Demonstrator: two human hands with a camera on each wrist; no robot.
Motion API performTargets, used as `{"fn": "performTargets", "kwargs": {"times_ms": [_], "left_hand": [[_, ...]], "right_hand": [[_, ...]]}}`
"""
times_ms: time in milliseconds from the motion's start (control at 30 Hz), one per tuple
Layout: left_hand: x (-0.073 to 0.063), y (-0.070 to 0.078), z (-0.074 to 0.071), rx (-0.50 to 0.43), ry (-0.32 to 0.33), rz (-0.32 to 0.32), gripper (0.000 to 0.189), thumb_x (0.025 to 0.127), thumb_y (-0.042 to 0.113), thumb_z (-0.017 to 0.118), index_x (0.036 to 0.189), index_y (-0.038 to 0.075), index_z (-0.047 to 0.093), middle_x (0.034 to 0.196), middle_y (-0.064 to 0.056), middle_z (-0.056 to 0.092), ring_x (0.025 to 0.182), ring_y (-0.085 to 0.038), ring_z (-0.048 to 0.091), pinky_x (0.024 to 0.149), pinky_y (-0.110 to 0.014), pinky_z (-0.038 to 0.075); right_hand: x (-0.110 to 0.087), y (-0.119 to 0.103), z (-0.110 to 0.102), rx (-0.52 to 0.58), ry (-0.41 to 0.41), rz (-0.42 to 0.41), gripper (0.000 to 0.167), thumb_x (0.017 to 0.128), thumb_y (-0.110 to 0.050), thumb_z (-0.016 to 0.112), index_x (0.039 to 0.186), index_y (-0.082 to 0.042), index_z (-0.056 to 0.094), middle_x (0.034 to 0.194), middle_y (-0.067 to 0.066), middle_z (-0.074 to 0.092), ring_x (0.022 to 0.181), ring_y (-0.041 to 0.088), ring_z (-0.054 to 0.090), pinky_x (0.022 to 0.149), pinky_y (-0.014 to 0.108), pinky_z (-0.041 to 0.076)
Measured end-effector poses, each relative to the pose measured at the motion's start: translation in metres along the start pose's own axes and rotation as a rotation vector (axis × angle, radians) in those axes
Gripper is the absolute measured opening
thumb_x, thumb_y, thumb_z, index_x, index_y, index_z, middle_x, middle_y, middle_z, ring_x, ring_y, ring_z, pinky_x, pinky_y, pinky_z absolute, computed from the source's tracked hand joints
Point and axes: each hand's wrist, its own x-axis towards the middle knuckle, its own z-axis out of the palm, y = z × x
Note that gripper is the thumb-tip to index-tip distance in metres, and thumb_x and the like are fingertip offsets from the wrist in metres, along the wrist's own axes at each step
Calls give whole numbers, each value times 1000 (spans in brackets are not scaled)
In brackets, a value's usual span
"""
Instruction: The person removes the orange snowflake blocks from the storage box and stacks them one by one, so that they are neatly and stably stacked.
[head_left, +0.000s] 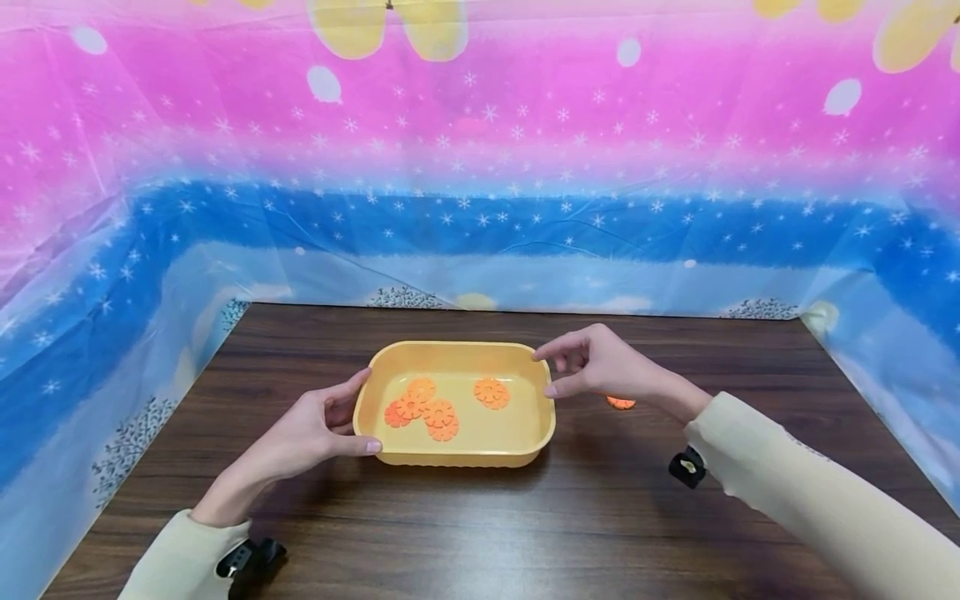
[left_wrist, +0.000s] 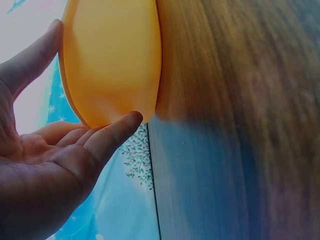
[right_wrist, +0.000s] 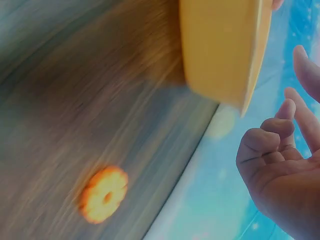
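Observation:
A yellow plastic basin (head_left: 465,460) is in the middle of the head view. Inside it, several orange flower-shaped notched discs (head_left: 439,412) overlap in a cluster on the left, and a few overlapping ones (head_left: 491,392) are at the right. My left hand (head_left: 311,429) holds the basin's left end, its thumb at the near corner and the other fingers toward the far side. At the opposite end, my right hand (head_left: 611,367) has thumb and index spread beside the rim; the right wrist view shows a gap between its fingers and the basin. Another orange disc (right_wrist: 105,194) lies on the table, partly hidden under the right wrist in the head view.
The dark wood-grain table (head_left: 480,533) reaches back to a hanging cloth (head_left: 480,217) in pink and blue with snowflakes, which also encloses both sides. Black camera mounts (head_left: 251,562) sit at the cuffs of the light sleeves.

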Motion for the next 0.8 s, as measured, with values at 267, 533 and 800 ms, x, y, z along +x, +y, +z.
{"fn": "performTargets", "kwargs": {"times_ms": [267, 533, 800], "left_hand": [[0, 0, 0, 19, 9, -7, 106, 86, 12, 87, 165, -2, 17, 166, -27, 26, 142, -41, 47, 104, -37, 53], [0, 1, -1, 19, -1, 1, 106, 86, 12, 87, 164, -3, 16, 166, -27, 27, 142, -41, 46, 104, -38, 52], [0, 1, -1, 19, -1, 4, 107, 86, 13, 87, 164, -4, 16, 167, -28, 26, 143, -42, 46, 105, -38, 52]], "right_hand": [[25, -16, 21, 9, -47, -52, 43, 85, -17, 88, 126, -12, 76, 87, 7, 60, 60, 18, 38, 55, 24, 33], [45, -21, 46, 46, -102, -53, 45, 84, -10, 88, 126, -8, 75, 95, 22, 60, 63, 22, 38, 57, 24, 33], [59, -20, 66, 42, -146, -58, 45, 85, -6, 85, 128, -4, 73, 95, 19, 61, 62, 19, 36, 58, 25, 32]]}}
